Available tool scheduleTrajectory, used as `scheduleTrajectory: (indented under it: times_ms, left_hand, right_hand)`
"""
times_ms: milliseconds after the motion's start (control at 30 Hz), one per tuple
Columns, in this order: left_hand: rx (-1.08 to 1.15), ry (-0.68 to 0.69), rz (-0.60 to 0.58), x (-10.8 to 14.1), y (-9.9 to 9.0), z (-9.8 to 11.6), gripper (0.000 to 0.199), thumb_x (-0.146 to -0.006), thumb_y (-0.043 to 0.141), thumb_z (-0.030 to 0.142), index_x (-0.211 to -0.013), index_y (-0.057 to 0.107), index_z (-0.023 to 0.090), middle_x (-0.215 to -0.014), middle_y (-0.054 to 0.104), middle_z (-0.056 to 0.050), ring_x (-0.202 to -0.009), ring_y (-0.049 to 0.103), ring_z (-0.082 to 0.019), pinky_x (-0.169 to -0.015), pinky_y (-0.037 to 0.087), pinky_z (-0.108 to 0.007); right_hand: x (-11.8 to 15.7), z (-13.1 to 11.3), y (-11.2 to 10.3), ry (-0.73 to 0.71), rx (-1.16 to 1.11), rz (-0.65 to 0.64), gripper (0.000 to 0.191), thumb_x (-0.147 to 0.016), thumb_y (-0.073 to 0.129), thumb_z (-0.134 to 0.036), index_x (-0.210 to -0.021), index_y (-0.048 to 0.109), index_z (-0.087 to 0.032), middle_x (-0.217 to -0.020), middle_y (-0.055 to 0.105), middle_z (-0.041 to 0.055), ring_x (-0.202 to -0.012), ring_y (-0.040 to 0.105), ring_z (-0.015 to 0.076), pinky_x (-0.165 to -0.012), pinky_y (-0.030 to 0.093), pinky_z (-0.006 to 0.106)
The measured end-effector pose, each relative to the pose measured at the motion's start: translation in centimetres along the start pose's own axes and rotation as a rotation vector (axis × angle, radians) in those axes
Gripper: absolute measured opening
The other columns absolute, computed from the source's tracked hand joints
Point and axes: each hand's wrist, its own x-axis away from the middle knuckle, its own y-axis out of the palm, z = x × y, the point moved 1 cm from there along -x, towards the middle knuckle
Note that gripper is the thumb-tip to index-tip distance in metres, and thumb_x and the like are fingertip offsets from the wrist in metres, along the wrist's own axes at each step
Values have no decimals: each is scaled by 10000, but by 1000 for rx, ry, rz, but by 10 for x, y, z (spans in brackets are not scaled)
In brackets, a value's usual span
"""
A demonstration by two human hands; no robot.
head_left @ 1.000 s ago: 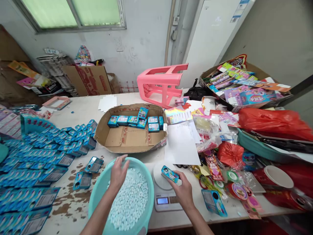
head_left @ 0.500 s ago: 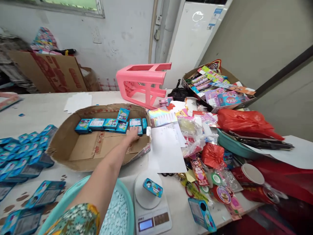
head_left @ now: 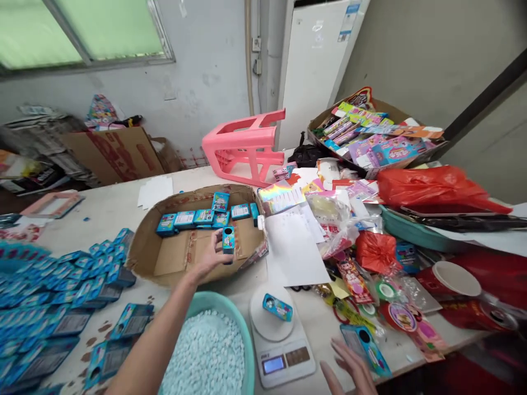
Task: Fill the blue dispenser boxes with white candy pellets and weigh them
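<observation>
My left hand (head_left: 211, 253) is closed on a small blue candy box (head_left: 228, 240), holding it up over the near side of a cut-down cardboard box (head_left: 168, 258). Several similar blue boxes (head_left: 203, 216) lie inside that carton along its far wall. At the lower right, my right hand (head_left: 349, 370) has its fingers apart and holds nothing. Just beyond it lies another blue box (head_left: 366, 348) near the table edge. Between the hands, a digital scale (head_left: 286, 365) carries one blue pack (head_left: 278, 307). Pale blue tablets (head_left: 201, 351) fill a turquoise basin (head_left: 247, 345) below my left forearm.
Rows of blue boxes (head_left: 74, 291) cover the left of the table. Behind the carton a pink stool (head_left: 242, 145) lies on its side. White paper (head_left: 294, 249), a red bag (head_left: 436, 186), a red cup (head_left: 448, 282) and a box of colourful packets (head_left: 374, 134) crowd the right.
My left hand has lifted a blue box from the carton's right end and drawn it back toward me. My right hand has come into view at the lower right. The view has shifted left.
</observation>
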Motion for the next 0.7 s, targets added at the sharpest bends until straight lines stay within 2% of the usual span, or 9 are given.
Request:
scheduleTrajectory:
  times_ms: [100, 200, 300, 367, 433, 500, 567, 633, 700]
  left_hand:
    - [381, -24, -121, 85, 27, 18, 811, -621, 735, 380, -1338, 401, 201, -1222, 553, -123, -1099, 542, -306, -914, 439, -406]
    - [172, -27, 15, 156, 73, 24, 885, -564, 791, 360, -1355, 416, 226, -1281, 514, -123, -1175, 474, -332, -997, 375, -467]
    - [-115, 18, 77, 208, 102, 13, 921, -598, 777, 355, -1409, 353, 254, -1409, 396, -117, -1295, 352, -321, -1086, 278, -477]
    - [-207, -20, 67, 229, 96, -9, 798, -719, 683, 388, -1422, 329, 259, -1431, 380, -105, -1311, 347, -288, -1088, 287, -454]
    - [-382, -130, 187, 240, 68, -40, 609, -834, 544, 408, -1395, 371, 245, -1415, 404, -106, -1304, 357, -274, -1080, 288, -460]
    - [-680, -287, 320, 243, 34, -74, 529, -870, 474, 418, -1353, 432, 206, -1409, 396, -138, -1308, 324, -318, -1066, 255, -522]
    - [-914, -429, 258, 242, 12, -106, 526, -876, 453, 428, -1343, 450, 186, -1410, 380, -170, -1287, 322, -365, -1029, 262, -560]
    - [-1051, -484, 160, 243, 10, -128, 554, -867, 443, 482, -1344, 451, 199, -1396, 382, -177, -1257, 339, -388, -999, 280, -565]
    - [-1087, -528, 127, 251, 24, -137, 613, -845, 423, 565, -1340, 446, 205, -1337, 415, -185, -1211, 374, -399, -960, 318, -556]
  right_hand:
    - [-16, -61, 36, 40, -181, -215, 525, -736, 709, -362, -1223, 549, -251, -1253, 549, 111, -1075, 591, 269, -896, 533, 432]
    - [-10, -104, 78, 172, -527, -521, 940, -610, 786, -488, -1398, 341, -237, -1429, 394, 120, -1280, 433, 305, -996, 461, 435]
    - [15, -111, 97, 421, -581, -619, 860, -656, 754, -485, -1376, 374, -209, -1334, 519, 124, -1183, 536, 291, -973, 473, 420]
    - [32, -103, 94, 515, -530, -580, 668, -721, 713, -441, -1294, 467, -203, -1207, 617, 100, -1075, 605, 263, -947, 484, 400]
    - [46, -93, 87, 528, -542, -609, 554, -738, 705, -404, -1225, 523, -213, -1116, 662, 68, -1001, 630, 238, -909, 497, 367]
    - [60, -85, 83, 525, -596, -741, 520, -721, 723, -382, -1187, 558, -223, -1057, 682, 45, -943, 640, 218, -865, 505, 337]
    - [75, -80, 84, 532, -623, -907, 497, -681, 753, -379, -1126, 606, -213, -981, 697, 34, -867, 646, 201, -807, 513, 311]
    - [88, -73, 90, 525, -602, -1002, 463, -646, 773, -388, -1047, 650, -193, -886, 700, 26, -775, 638, 180, -738, 514, 287]
    - [99, -65, 96, 497, -562, -1011, 447, -632, 776, -398, -1006, 669, -177, -823, 692, 21, -709, 617, 161, -686, 508, 271]
